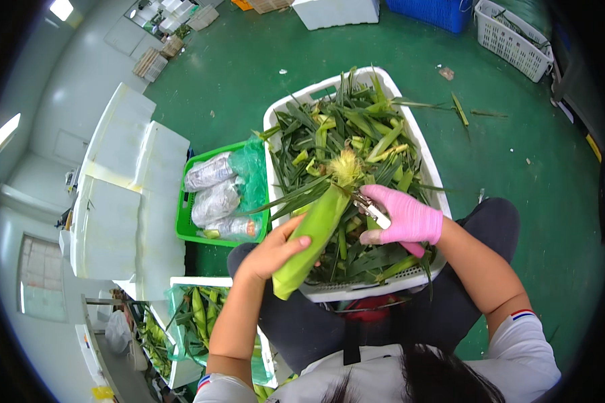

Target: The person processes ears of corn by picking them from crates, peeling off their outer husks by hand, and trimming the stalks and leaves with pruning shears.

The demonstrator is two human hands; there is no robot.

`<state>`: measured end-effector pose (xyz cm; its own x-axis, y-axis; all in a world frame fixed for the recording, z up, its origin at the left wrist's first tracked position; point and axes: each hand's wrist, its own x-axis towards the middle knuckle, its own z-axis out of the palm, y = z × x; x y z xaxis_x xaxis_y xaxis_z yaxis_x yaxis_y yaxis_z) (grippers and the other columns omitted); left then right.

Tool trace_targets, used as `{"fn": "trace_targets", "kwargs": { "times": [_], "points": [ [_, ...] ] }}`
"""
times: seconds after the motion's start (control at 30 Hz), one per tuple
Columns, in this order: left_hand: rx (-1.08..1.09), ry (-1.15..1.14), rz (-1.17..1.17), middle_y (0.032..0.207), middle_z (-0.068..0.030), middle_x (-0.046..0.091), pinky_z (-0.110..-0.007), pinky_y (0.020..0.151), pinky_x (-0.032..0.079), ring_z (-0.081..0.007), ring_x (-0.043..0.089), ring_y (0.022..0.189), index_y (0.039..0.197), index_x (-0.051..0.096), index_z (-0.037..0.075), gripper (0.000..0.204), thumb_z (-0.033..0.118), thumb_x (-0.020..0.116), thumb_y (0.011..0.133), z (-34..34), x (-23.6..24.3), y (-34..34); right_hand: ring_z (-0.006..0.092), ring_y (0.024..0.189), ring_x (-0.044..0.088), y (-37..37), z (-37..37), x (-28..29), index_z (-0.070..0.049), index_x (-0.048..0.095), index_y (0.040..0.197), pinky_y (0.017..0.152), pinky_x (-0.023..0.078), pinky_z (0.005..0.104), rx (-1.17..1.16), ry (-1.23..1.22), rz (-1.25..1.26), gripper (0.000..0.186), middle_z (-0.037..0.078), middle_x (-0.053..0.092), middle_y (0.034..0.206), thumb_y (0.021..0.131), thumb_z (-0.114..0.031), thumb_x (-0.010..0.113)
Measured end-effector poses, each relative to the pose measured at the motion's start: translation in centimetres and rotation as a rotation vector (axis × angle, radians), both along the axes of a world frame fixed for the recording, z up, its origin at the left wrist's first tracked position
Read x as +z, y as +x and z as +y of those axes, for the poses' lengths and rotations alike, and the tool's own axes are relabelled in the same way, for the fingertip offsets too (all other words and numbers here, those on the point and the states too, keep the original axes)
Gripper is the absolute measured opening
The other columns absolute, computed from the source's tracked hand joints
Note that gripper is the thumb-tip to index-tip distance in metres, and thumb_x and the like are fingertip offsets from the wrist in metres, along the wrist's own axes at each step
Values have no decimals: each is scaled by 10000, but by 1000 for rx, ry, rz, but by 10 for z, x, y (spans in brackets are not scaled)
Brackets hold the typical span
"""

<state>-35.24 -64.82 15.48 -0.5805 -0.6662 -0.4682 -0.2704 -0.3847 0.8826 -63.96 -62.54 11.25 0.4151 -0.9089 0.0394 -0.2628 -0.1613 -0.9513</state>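
My bare left hand [280, 250] is wrapped round an ear of corn [313, 236] in its green husk. The ear slants upward to the right, with pale yellow silk [346, 168] and leaf ends at its top. At that silk end, my right hand [405, 213], in a pink glove, is closed round pruning shears [375, 213] with a white handle. Their metal jaws are at the ear's tip, partly hidden by leaves. Both hands are over a white basket [423, 161] heaped with stripped green husks and leaves [376, 134].
Left of the basket stands a green crate [181, 218] of wrapped packs. White foam boxes [107, 228] are stacked beyond it. A foam box of unhusked corn [198, 312] is by my left elbow. Blue [430, 15] and white baskets [511, 41] stand at the far side.
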Motion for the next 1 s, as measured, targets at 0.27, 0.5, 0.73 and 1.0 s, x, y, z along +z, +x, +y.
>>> {"fn": "trace_targets", "kwargs": {
  "times": [0.27,0.5,0.73,1.0],
  "points": [
    [33,330,458,945,-282,592,-404,666,573,-346,657,744,1304,420,-13,782,428,739,742,-5,-7,35,143,619,604,10,10,26,30,593,988,582,506,263,161,612,-451,260,61,620,728,805,-146,648],
    [-88,690,611,863,-349,567,-475,609,594,-451,648,726,1239,430,-99,852,540,644,718,0,-54,29,162,956,569,14,21,-5,-12,432,1334,875,442,292,570,745,-652,687,94,599,1054,790,-343,691],
    [-159,917,900,795,-349,564,-460,581,595,-426,646,719,1193,401,-139,786,503,593,783,14,-71,5,139,562,586,11,9,17,2,574,1008,547,488,255,243,639,-522,287,49,605,706,777,-142,666],
    [228,330,844,932,-105,463,-343,578,564,-221,538,786,1226,443,29,804,623,678,738,1,-67,12,209,735,644,16,13,30,28,443,1207,674,576,347,134,898,-753,524,133,599,936,821,-241,675]
  ]
}}
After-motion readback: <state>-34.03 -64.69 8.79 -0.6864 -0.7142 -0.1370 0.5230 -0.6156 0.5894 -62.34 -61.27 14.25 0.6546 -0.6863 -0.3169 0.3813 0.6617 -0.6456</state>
